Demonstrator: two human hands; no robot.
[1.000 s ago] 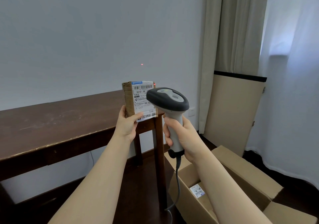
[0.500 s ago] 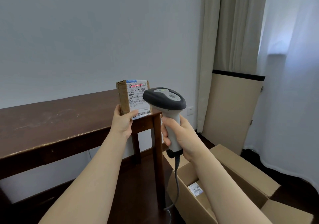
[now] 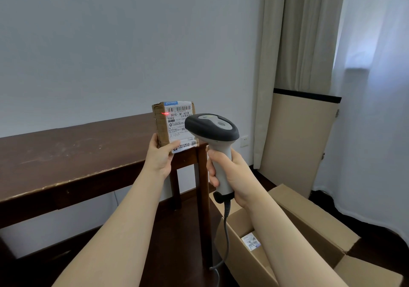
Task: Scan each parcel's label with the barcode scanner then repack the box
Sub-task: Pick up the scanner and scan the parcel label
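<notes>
Above the right end of the dark wooden table [image 3: 66, 154], the left hand [image 3: 160, 155] grasps a small brown parcel [image 3: 160, 127] at its lower left corner, with the thumb laid across the bottom of the shipping label [image 3: 179, 123]. The parcel stands upright with its long axis vertical and its labelled face turned toward the camera. Just right of it, the right hand [image 3: 230, 171] is wrapped round the grip of the barcode scanner [image 3: 213, 132]. The handle is near vertical and the dark head points away at the label, covering the parcel's lower right corner in this view. A short red laser line [image 3: 164, 113] falls at the label's left edge, left of the top barcode. The table's near edge and corner leg [image 3: 202, 198] lie below both hands, and open space runs from the parcel back to the wall [image 3: 132, 43]. The scanner's cable [image 3: 225, 231] hangs beside the leg. Near right on the floor sits an open cardboard box [image 3: 309, 224], flaps spread, holding another labelled parcel [image 3: 252, 241].
</notes>
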